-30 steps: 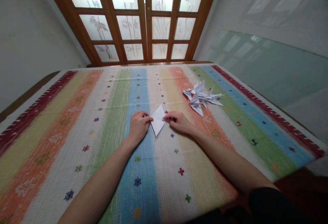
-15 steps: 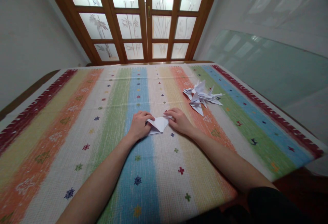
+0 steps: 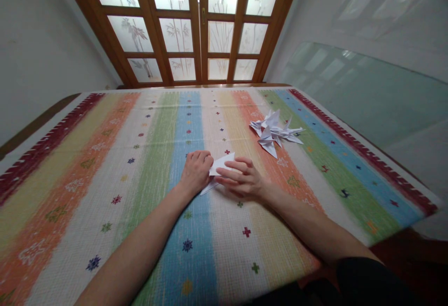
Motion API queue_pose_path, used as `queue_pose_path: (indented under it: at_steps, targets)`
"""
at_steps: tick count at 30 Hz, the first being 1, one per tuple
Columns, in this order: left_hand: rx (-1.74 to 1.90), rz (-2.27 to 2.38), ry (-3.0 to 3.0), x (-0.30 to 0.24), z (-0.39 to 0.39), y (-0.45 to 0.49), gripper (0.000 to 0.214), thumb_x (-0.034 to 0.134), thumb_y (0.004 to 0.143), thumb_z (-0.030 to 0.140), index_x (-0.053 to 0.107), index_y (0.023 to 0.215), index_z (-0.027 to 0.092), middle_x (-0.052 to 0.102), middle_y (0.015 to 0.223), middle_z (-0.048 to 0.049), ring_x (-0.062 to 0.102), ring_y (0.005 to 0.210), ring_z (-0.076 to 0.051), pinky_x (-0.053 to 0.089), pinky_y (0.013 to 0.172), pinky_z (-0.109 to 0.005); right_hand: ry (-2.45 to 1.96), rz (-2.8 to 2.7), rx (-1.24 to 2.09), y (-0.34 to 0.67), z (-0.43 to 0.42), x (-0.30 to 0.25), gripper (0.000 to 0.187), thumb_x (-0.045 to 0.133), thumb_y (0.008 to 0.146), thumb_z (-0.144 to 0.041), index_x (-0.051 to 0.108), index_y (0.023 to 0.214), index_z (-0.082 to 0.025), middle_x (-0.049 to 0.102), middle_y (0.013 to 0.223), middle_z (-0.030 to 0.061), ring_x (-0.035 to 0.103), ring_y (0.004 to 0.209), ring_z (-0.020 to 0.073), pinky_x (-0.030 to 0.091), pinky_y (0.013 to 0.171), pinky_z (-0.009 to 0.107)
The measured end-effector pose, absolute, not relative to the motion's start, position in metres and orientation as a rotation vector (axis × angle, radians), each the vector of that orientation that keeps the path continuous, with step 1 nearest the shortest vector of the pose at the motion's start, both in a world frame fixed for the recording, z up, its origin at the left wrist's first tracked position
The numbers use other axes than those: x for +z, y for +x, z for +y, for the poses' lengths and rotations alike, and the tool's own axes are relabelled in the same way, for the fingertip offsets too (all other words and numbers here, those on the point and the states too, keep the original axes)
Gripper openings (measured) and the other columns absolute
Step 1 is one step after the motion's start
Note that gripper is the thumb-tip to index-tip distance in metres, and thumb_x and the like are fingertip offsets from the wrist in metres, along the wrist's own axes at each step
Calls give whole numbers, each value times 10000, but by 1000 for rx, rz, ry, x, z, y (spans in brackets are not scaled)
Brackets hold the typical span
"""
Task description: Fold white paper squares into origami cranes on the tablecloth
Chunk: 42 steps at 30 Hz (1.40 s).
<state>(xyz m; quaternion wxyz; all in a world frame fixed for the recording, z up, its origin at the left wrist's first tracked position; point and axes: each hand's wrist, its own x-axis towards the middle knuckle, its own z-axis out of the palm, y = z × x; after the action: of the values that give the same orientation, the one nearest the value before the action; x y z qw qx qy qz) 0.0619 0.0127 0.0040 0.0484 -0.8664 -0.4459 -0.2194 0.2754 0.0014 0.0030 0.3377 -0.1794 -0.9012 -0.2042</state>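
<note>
A folded sheet of white paper (image 3: 221, 162) is between my two hands at the middle of the table, with one pointed corner up and another flap low near the cloth. My left hand (image 3: 198, 170) is closed on the paper's left side, knuckles up, its thumb hidden. From the right, my right hand (image 3: 243, 177) has its fingers laid across the paper's front and lower right; its thumb is out of sight behind them. Farther right lie several white paper cranes (image 3: 275, 131) in a cluster.
A striped, patterned tablecloth (image 3: 147, 212) covers the table. Beyond the far edge stand wooden doors (image 3: 201, 39) with frosted panes. A pale glass panel (image 3: 367, 91) leans along the right wall.
The paper has turned and lifted, its flap now pointing up to the right. My right hand has moved down and over the paper's front; my left fingers have curled tighter.
</note>
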Motion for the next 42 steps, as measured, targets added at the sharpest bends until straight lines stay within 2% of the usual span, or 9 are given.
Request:
queue_pose_path:
  at_steps: [5, 8, 11, 14, 16, 22, 29, 37, 42]
  targets:
    - [-800, -1482, -2526, 1, 15, 59, 233, 648, 823, 345, 585, 961, 168, 627, 1038, -132, 539, 981, -288, 413, 832, -426, -1043, -2401, -379, 276, 11, 2, 222, 593, 847, -245, 653, 1060, -240, 438, 1492, 57, 265, 1420, 310, 162, 1153, 543]
    - [-778, -1388, -2644, 1, 16, 56, 219, 600, 858, 309, 588, 1032, 177, 632, 1080, -119, 542, 1013, -278, 410, 860, -426, -1110, -2458, -292, 279, 17, 1, 178, 592, 833, -205, 668, 993, -213, 413, 1508, 87, 263, 1426, 340, 160, 1143, 585]
    - [-643, -1126, -2964, 4, 13, 56, 221, 553, 882, 343, 600, 1048, 204, 643, 1099, -83, 551, 1032, -253, 413, 891, -414, -995, -2562, -120, 281, 21, 0, 267, 533, 836, -119, 662, 1055, -198, 554, 1384, 107, 416, 1351, 281, 286, 1115, 524]
    - [-544, -1045, -3100, 9, 10, 56, 453, 627, 791, 538, 597, 1093, 202, 629, 1160, -96, 539, 1087, -288, 410, 930, -448, -904, -2567, 79, 283, 24, 0, 342, 484, 810, -57, 652, 1085, -171, 666, 1206, 118, 570, 1184, 229, 411, 1033, 448]
    - [-532, -1094, -3094, 12, 9, 55, 473, 646, 775, 524, 592, 1111, 195, 625, 1178, -108, 538, 1109, -297, 404, 952, -459, -872, -2557, 142, 283, 25, 1, 346, 485, 788, -53, 652, 1072, -160, 686, 1141, 121, 605, 1103, 227, 439, 998, 435]
    - [-666, -1141, -3098, 11, 14, 48, 189, 561, 871, 319, 658, 1001, 221, 675, 1084, -65, 581, 1062, -234, 413, 942, -401, -926, -2586, 116, 284, 21, 11, 268, 535, 796, -131, 651, 1034, -168, 689, 1036, 110, 600, 991, 242, 442, 924, 430]
    - [-627, -1229, -2971, 2, 22, 41, 247, 496, 938, 285, 717, 855, 212, 675, 845, -59, 599, 814, -185, 436, 751, -311, -942, -2607, -70, 274, 17, 9, 333, 576, 889, -463, 653, 1006, -161, 675, 986, 117, 575, 943, 260, 410, 859, 407]
    - [-554, -1432, -2977, 5, 25, 39, 220, 576, 892, 337, 672, 770, 181, 644, 755, -41, 601, 731, -173, 428, 683, -286, -970, -2571, 0, 256, 24, -2, 294, 467, 971, -298, 652, 782, -170, 651, 824, 80, 551, 781, 194, 407, 742, 329]
    - [-431, -1538, -2934, 11, 25, 35, 313, 468, 930, 355, 631, 733, 175, 621, 738, -50, 588, 701, -182, 423, 658, -298, -1256, -2403, 140, 246, 24, -1, 237, 498, 951, -265, 624, 776, -165, 625, 829, 85, 562, 810, 200, 413, 733, 314]
